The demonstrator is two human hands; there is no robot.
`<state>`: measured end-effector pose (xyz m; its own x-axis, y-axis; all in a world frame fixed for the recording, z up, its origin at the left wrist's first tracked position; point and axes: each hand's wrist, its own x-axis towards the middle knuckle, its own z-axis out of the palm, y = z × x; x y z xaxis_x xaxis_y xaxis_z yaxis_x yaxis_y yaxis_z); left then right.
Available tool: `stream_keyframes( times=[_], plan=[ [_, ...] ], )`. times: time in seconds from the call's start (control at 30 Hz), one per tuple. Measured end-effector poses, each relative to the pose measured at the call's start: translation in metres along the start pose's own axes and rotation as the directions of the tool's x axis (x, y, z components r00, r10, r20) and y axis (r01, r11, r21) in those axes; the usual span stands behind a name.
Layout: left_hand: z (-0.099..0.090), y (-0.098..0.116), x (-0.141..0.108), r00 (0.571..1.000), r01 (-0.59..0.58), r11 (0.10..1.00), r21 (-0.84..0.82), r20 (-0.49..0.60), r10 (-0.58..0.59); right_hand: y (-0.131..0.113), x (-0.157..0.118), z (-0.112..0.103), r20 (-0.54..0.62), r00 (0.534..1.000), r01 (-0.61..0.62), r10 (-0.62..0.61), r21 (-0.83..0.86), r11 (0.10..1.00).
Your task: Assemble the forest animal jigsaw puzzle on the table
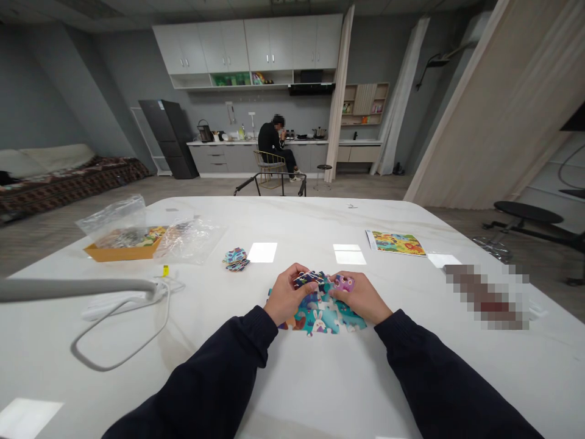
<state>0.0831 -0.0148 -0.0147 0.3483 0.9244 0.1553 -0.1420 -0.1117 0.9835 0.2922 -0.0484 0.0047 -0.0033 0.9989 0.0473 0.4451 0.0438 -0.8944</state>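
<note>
A partly joined jigsaw puzzle (319, 322), teal with a white rabbit, lies flat on the white table in front of me. Over its left part, my left hand (291, 294) grips a small stack of dark blue puzzle pieces (309, 279) between thumb and fingers. My right hand (363, 297) pinches a purple puzzle piece (345, 283) just above the puzzle's right side. The two hands are close together, and they hide much of the puzzle's upper part. Farther off to the left sits a small pile of loose puzzle pieces (236, 258).
An orange box (122, 252) with clear plastic bags stands at the left. A grey cable (119, 367) and a white power strip (114, 305) lie nearer. At right are a colourful picture sheet (397, 242) and a blurred-out object (487, 299). A person (273, 143) sits by the far counter.
</note>
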Motion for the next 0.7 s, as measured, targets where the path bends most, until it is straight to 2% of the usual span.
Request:
stream_keyframes(
  times=[0.13,0.27,0.43,0.57,0.7],
  plan=[
    [0.001,0.003,-0.001,0.999,0.02,0.998,-0.054,0.034,-0.018,-0.004,0.0,0.001,-0.024,1.0,0.007,-0.004,0.124,0.992],
    [0.0,0.002,0.0,0.999,0.011,1.0,-0.007,0.032,-0.011,-0.008,-0.003,0.006,0.04,0.995,0.08,-0.092,0.235,0.969],
    [-0.002,0.011,0.0,0.998,0.028,1.0,0.011,-0.063,-0.028,-0.006,-0.004,0.01,0.052,0.999,-0.023,-0.003,0.484,0.875],
    [0.002,0.016,-0.004,0.995,0.098,0.994,-0.055,0.03,-0.096,-0.011,-0.007,0.011,0.038,0.999,-0.002,-0.013,0.374,0.927],
    [0.008,0.011,-0.008,0.983,0.142,0.99,-0.016,0.117,-0.139,-0.024,-0.014,0.019,0.052,0.995,0.063,-0.086,0.35,0.935]
  ],
)
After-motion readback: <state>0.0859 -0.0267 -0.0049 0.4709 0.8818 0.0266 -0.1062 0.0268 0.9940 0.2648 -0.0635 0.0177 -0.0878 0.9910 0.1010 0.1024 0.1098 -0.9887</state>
